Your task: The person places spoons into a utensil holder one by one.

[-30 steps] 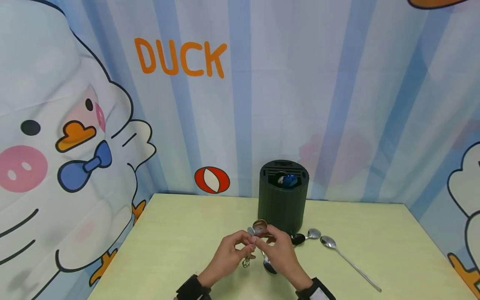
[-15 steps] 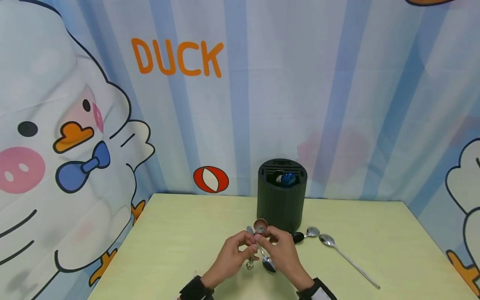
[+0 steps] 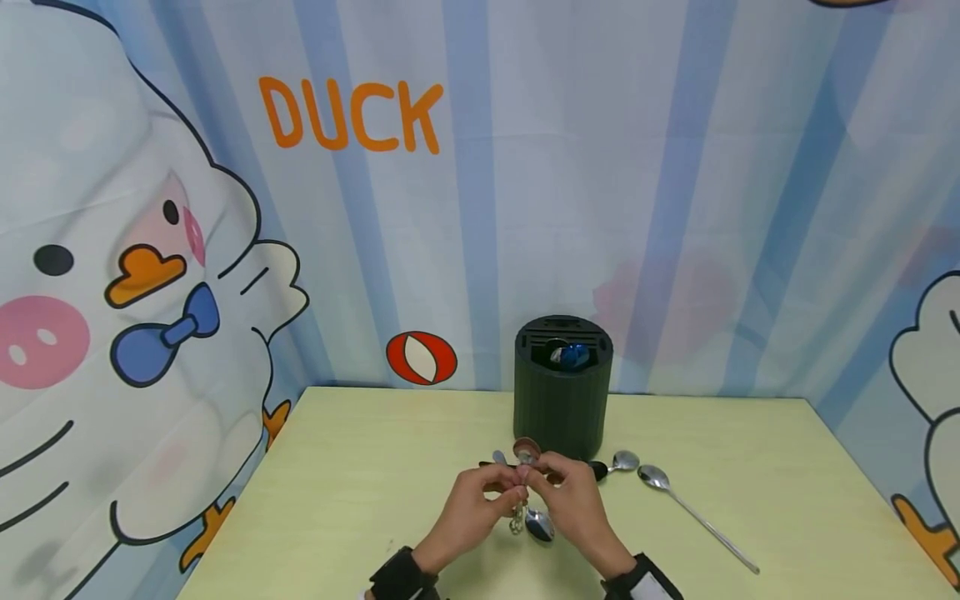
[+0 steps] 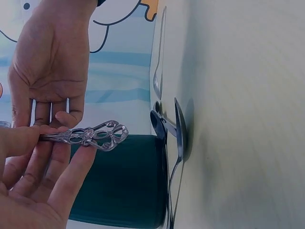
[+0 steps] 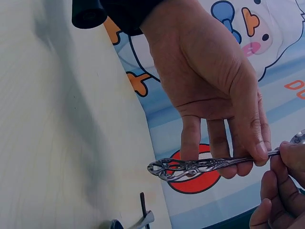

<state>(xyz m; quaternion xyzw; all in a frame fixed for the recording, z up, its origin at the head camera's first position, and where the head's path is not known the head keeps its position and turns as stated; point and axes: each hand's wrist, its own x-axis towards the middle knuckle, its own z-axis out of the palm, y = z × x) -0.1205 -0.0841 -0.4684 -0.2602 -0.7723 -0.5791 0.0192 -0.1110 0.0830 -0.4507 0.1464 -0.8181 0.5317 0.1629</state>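
A metal spoon with an ornate openwork handle (image 4: pixel 95 136) is held up between both hands. My left hand (image 3: pixel 476 508) pinches that handle with thumb and fingers, its decorative end jutting past them. My right hand (image 3: pixel 583 504) pinches higher up, close to the bowl (image 3: pixel 527 450), which faces me with a brownish reflection. In the right wrist view, only the edge of the bowl shows at the far right, beside the right thumb (image 5: pixel 291 155). Below the hands, another spoon (image 3: pixel 540 525) lies on the table, its handle partly hidden by them.
Behind the hands stands a dark green ribbed cylinder (image 3: pixel 558 408) with a slotted top and something blue inside. To the right lie a spoon with a black handle (image 3: pixel 625 461) and a long-handled spoon (image 3: pixel 697 521). A printed curtain (image 3: pixel 555 183) backs the pale table (image 3: pixel 375 467).
Both hands have shifted slightly right with the ornate spoon. More of the bowl of the spoon lying beneath them now shows. The head view has drifted a little.
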